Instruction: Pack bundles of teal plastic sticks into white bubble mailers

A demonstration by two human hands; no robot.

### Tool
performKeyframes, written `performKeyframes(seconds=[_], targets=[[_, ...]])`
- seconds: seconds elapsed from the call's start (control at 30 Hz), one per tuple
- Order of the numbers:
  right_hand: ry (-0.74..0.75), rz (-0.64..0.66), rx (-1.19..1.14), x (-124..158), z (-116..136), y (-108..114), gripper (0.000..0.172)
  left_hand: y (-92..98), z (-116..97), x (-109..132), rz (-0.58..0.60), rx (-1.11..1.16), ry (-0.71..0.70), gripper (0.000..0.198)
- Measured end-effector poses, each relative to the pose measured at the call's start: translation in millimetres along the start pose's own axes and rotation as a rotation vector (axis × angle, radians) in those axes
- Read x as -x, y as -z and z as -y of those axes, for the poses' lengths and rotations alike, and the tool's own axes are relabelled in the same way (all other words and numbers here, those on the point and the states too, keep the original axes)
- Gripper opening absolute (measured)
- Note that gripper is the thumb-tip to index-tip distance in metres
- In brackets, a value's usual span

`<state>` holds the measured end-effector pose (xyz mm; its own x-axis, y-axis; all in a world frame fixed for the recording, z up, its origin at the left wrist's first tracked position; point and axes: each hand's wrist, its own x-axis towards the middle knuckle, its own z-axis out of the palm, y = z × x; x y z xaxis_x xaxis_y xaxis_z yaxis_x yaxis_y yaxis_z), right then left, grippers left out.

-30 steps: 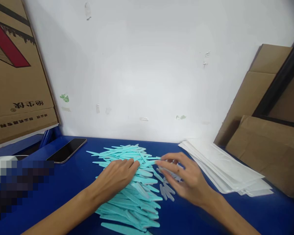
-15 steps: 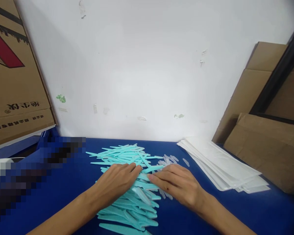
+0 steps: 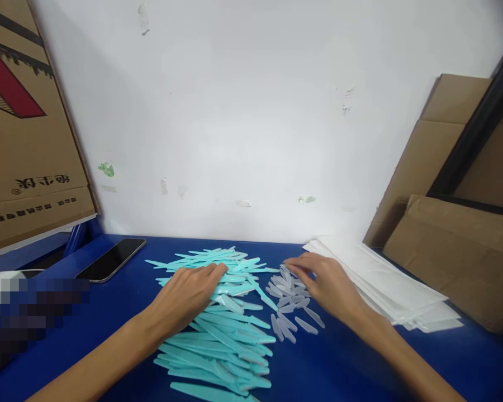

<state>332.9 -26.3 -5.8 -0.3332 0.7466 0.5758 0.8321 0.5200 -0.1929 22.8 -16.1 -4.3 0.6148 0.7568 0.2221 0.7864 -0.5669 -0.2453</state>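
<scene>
Many slim turquoise pieces lie in a long heap on the blue table. My left hand rests on the upper part of this heap, its fingers bent over the pieces; what is under them is hidden. To the right is a smaller pile of translucent, pointed caps. At the top edge of that pile, my right hand has thumb and forefinger pinched together, with what they grip too small to make out.
A phone lies at the back left of the blue table. White sheets or bags are stacked on the right. Cardboard boxes lean at the right, and a printed carton stands at the left. A white wall is behind.
My right hand has moved from the turquoise heap to the translucent pile, up and to the right. My left hand has shifted slightly left and up. Some turquoise pieces have moved.
</scene>
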Motion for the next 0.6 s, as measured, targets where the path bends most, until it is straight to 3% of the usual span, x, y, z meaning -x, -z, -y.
performKeyframes(seconds=[0.07, 0.13, 0.2, 0.27, 0.37, 0.47, 0.6], targets=[[0.006, 0.125, 0.042, 2.0, -5.7, -7.2, 0.022, -0.8, -1.2, 0.4, -0.002, -0.009, -0.019, 0.054], [0.011, 0.16, 0.062, 4.0, -6.3, -10.7, 0.022, -0.2, -2.8, 0.9, 0.008, -0.014, -0.034, 0.056], [0.0, 0.108, 0.053, 4.9, -0.5, -9.6, 0.023, 1.3, -4.8, 1.3, 0.025, -0.001, -0.038, 0.058], [0.037, -0.028, -0.001, 5.3, 10.6, -5.7, 0.022, 2.9, -7.6, 1.9, 0.053, 0.022, -0.037, 0.058], [0.259, -0.219, -0.09, 6.4, 31.7, -1.2, 0.024, 3.8, -13.3, 3.1, 0.081, 0.071, -0.03, 0.055], [0.466, -0.227, -0.046, 8.3, 49.0, -1.5, 0.034, 2.7, -20.1, 5.2, 0.056, 0.138, -0.03, 0.057], [0.523, -0.253, -0.063, 9.0, 57.9, -5.6, 0.032, 0.6, -27.1, 7.6, 0.003, 0.206, -0.049, 0.053]])
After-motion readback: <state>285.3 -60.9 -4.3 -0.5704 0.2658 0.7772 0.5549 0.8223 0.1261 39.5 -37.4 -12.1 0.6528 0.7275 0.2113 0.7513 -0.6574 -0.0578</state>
